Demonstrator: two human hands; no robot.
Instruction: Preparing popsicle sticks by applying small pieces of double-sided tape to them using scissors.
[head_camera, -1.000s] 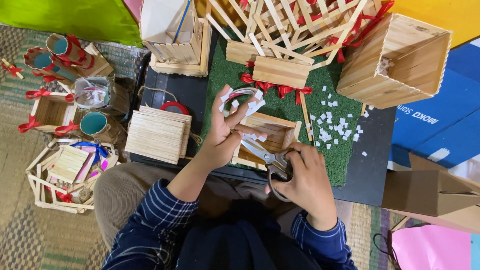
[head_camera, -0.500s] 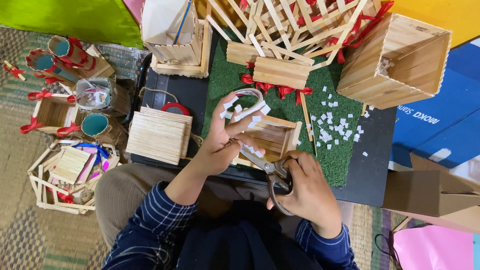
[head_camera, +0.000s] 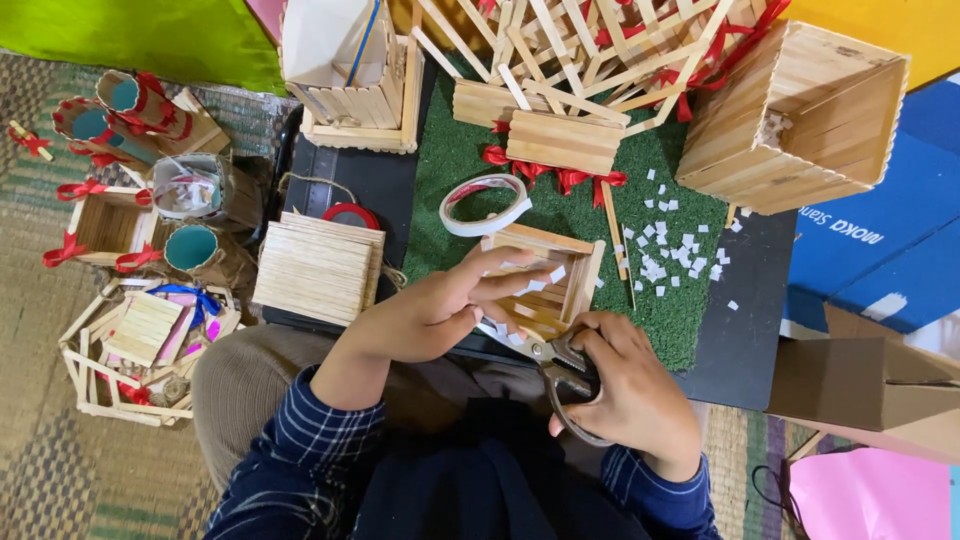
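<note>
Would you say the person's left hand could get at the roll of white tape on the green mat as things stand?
Probably yes. The left hand is just below the roll of white tape on the green mat, with only open mat between them; the small wooden box lies to the side.

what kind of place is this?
Likely a home or small handicraft workspace on the floor: the person sits at a low black board on a woven mat, among many stick-built boxes. The right hand holds scissors; the left hand is at a small stick box.
</note>
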